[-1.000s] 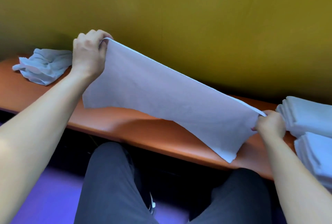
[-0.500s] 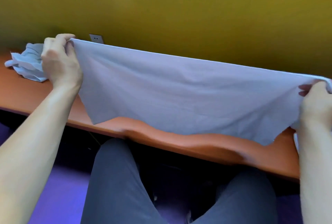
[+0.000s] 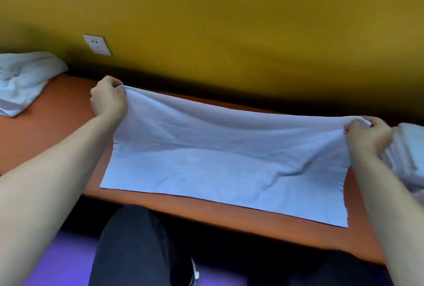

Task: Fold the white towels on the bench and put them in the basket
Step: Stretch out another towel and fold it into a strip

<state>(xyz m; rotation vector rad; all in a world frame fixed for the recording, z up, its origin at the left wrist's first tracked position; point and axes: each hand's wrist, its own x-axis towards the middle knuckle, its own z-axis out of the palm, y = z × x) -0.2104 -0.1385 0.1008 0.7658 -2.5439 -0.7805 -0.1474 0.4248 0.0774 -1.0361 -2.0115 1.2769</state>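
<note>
A white towel (image 3: 220,161) lies spread along the orange bench (image 3: 57,106), its near edge flat on the wood and its far edge still lifted. My left hand (image 3: 109,99) pinches the far left corner. My right hand (image 3: 367,136) pinches the far right corner. A crumpled white towel (image 3: 20,81) sits on the bench at the far left. A stack of folded white towels (image 3: 408,154) lies at the right edge, partly behind my right hand. No basket is in view.
A yellow wall runs close behind the bench, with a white wall socket (image 3: 96,44) at the left. My legs in dark trousers (image 3: 137,251) are under the bench's near edge, over a purple floor.
Both hands have lowered the stretched towel from the air onto the bench, so most of it now rests flat. The view has tilted down and the socket has come into sight.
</note>
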